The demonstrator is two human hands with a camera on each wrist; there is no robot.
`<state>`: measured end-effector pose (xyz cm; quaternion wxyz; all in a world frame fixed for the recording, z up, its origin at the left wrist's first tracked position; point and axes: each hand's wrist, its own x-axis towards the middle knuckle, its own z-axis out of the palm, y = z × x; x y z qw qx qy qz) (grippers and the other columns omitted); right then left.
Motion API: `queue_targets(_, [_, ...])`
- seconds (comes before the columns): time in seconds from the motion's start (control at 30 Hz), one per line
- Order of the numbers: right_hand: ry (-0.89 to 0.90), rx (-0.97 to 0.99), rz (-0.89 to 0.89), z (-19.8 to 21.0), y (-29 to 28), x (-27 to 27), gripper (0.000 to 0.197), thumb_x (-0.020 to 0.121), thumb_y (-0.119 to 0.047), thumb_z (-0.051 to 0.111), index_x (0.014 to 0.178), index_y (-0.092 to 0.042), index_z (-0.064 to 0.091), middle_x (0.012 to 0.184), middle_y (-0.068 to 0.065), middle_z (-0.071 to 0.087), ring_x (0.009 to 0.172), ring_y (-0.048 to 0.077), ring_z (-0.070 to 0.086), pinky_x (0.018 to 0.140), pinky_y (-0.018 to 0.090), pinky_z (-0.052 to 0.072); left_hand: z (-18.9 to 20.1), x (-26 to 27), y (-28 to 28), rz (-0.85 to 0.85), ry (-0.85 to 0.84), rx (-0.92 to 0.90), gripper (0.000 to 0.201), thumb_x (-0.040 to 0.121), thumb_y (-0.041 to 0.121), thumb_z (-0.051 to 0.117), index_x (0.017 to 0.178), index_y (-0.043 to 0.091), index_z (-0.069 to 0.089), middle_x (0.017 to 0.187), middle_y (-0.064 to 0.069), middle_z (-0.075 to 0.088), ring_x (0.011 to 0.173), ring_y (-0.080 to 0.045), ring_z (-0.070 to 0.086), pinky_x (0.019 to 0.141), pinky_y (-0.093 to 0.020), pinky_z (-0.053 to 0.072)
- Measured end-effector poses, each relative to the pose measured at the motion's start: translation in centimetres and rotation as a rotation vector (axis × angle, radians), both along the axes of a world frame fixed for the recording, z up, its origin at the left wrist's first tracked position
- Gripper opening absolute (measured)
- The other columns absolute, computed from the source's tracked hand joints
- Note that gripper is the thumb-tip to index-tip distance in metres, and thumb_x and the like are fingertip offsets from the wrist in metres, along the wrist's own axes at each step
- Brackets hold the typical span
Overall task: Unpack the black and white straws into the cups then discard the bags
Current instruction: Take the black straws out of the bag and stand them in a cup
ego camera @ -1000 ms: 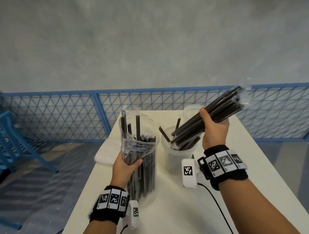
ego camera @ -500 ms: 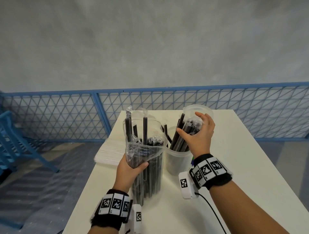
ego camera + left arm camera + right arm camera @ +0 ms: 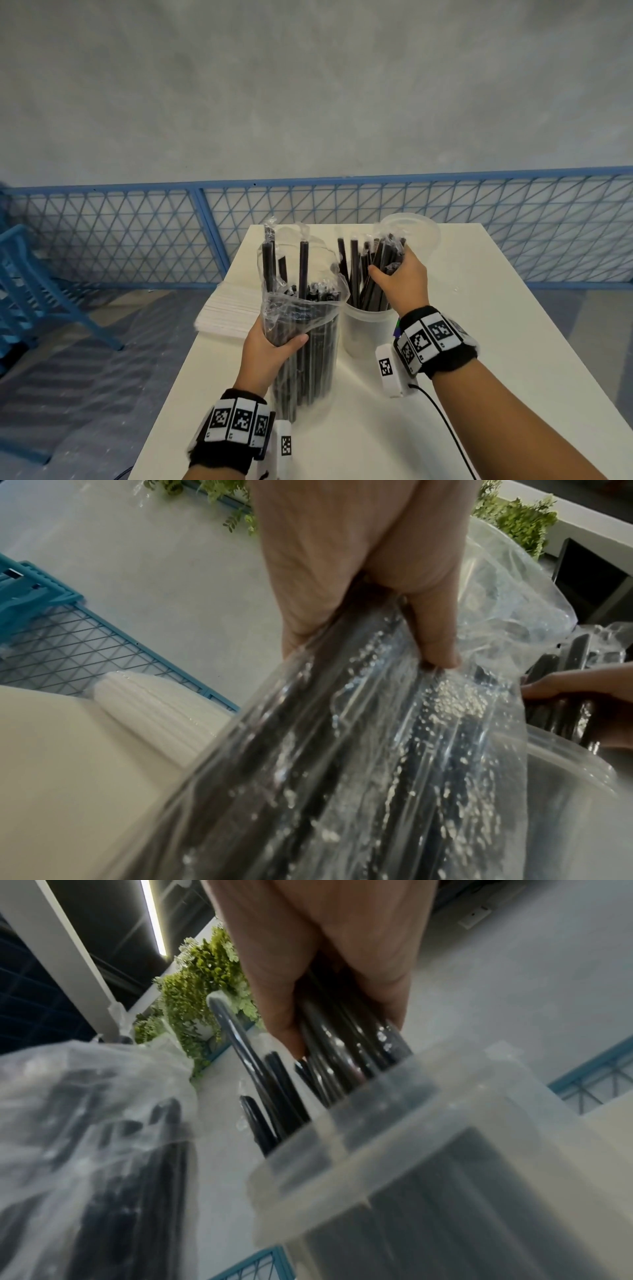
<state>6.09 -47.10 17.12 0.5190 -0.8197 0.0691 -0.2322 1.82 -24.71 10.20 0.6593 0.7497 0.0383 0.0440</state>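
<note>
My left hand [image 3: 270, 346] grips a clear plastic bag [image 3: 301, 318] of black straws that stands upright on the white table [image 3: 513, 342]; the left wrist view shows the fingers [image 3: 435, 631] wrapped round the bag [image 3: 377, 750]. My right hand [image 3: 400, 281] holds a bundle of black straws [image 3: 380, 267] whose lower ends sit inside a translucent cup [image 3: 366, 329]. In the right wrist view the right hand [image 3: 342, 974] curls round those straws [image 3: 342, 1053] just above the cup's rim [image 3: 342, 1137]. A second, empty cup [image 3: 418, 229] stands behind.
A pack of white straws [image 3: 229, 308] lies at the table's left edge, also in the left wrist view as white straws [image 3: 154, 712]. A blue mesh fence [image 3: 513, 222] runs behind the table. A blue chair [image 3: 34, 284] stands on the floor at the left.
My right hand swung the tilted bundle of black straws down from above the table and stood it in the cup. The left hand kept its hold on the bag.
</note>
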Motion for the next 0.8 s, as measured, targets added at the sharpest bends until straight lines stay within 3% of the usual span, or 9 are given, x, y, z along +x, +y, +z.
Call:
queue_targets(0.13, [-0.057, -0.006, 0.085, 0.9, 0.3, -0.1, 0.059, 0.072, -0.006, 0.074, 0.123, -0.013, 0.046, 0.104, 0.005, 0.060, 0.088, 0.012, 0.055, 0.077, 0.015, 0.038, 0.0, 0.0, 0.0, -0.004, -0.006, 0.001, 0.056, 0.065, 0.002, 0.081, 0.114, 0.013, 0.057, 0.105, -0.001, 0.068, 0.102, -0.017, 0.063, 0.089, -0.028, 0.047])
queue_targets(0.23, [-0.194, 0.007, 0.046, 1.6, 0.7, -0.9, 0.062, 0.071, -0.019, 0.078, 0.124, -0.019, 0.045, 0.120, -0.003, 0.048, 0.111, 0.008, 0.045, 0.093, 0.016, 0.036, 0.0, -0.2, 0.0, -0.008, -0.010, -0.013, 0.058, 0.065, 0.002, 0.082, 0.116, 0.011, 0.057, 0.107, -0.002, 0.068, 0.102, -0.016, 0.063, 0.089, -0.029, 0.048])
queue_targets(0.33, [-0.418, -0.023, 0.065, 2.6, 2.4, -3.0, 0.035, 0.080, -0.019, 0.070, 0.110, -0.014, 0.055, 0.108, -0.002, 0.055, 0.099, 0.006, 0.051, 0.089, 0.014, 0.042, 0.1, -0.3, 0.0, -0.015, -0.024, -0.025, 0.056, 0.065, 0.001, 0.081, 0.115, 0.009, 0.058, 0.105, -0.002, 0.069, 0.100, -0.013, 0.065, 0.083, -0.022, 0.049])
queue_targets(0.4, [-0.378, -0.122, 0.200, 2.3, 3.6, -4.1, 0.018, 0.084, -0.016, 0.065, 0.101, -0.013, 0.060, 0.099, 0.000, 0.061, 0.091, 0.007, 0.055, 0.084, 0.022, 0.047, 0.1, -0.3, 0.0, -0.018, -0.037, -0.032, 0.055, 0.065, 0.000, 0.081, 0.115, 0.008, 0.058, 0.104, -0.003, 0.070, 0.099, -0.013, 0.066, 0.082, -0.020, 0.050])
queue_targets(0.47, [-0.226, -0.241, 0.321, 1.2, 4.4, -4.5, 0.015, 0.086, -0.017, 0.062, 0.100, -0.013, 0.063, 0.101, 0.001, 0.062, 0.097, 0.011, 0.056, 0.087, 0.025, 0.045, -0.1, -0.3, 0.0, -0.026, -0.052, -0.042, 0.055, 0.066, -0.001, 0.080, 0.115, 0.006, 0.058, 0.105, -0.005, 0.071, 0.098, -0.012, 0.068, 0.081, -0.017, 0.052])
queue_targets(0.53, [-0.105, -0.338, 0.361, 0.0, 4.8, -4.7, 0.018, 0.086, -0.020, 0.062, 0.103, -0.014, 0.065, 0.109, 0.003, 0.060, 0.106, 0.017, 0.053, 0.092, 0.022, 0.037, -0.2, -0.5, 0.0, -0.036, -0.061, -0.053, 0.055, 0.066, -0.001, 0.080, 0.116, 0.006, 0.058, 0.106, -0.006, 0.071, 0.099, -0.012, 0.068, 0.079, -0.014, 0.053])
queue_targets(0.63, [-0.023, -0.463, 0.262, -0.6, 5.2, -5.1, 0.035, 0.079, -0.021, 0.070, 0.112, -0.012, 0.063, 0.119, 0.011, 0.049, 0.114, 0.026, 0.043, 0.095, 0.018, 0.024, -0.3, -0.8, 0.0, -0.077, -0.056, -0.059, 0.054, 0.067, -0.001, 0.079, 0.116, 0.010, 0.057, 0.104, -0.001, 0.070, 0.099, -0.008, 0.067, 0.076, -0.011, 0.052])
queue_targets(0.7, [-0.036, -0.544, 0.216, -0.4, 5.5, -5.5, 0.048, 0.069, -0.017, 0.078, 0.114, -0.009, 0.061, 0.119, 0.015, 0.044, 0.114, 0.029, 0.041, 0.096, 0.023, 0.026, -0.2, -1.0, -0.1, -0.110, -0.057, -0.063, 0.055, 0.068, -0.004, 0.077, 0.115, 0.014, 0.056, 0.102, 0.005, 0.069, 0.095, -0.003, 0.067, 0.074, -0.009, 0.051])
queue_targets(0.8, [-0.151, -0.616, 0.300, 0.2, 6.0, -6.0, 0.060, 0.059, -0.006, 0.081, 0.115, -0.009, 0.059, 0.115, 0.012, 0.049, 0.107, 0.022, 0.045, 0.090, 0.029, 0.043, 0.0, -1.1, 0.1, -0.117, -0.091, -0.064, 0.056, 0.068, -0.007, 0.076, 0.117, 0.013, 0.055, 0.105, 0.004, 0.068, 0.094, 0.002, 0.067, 0.075, -0.009, 0.050])
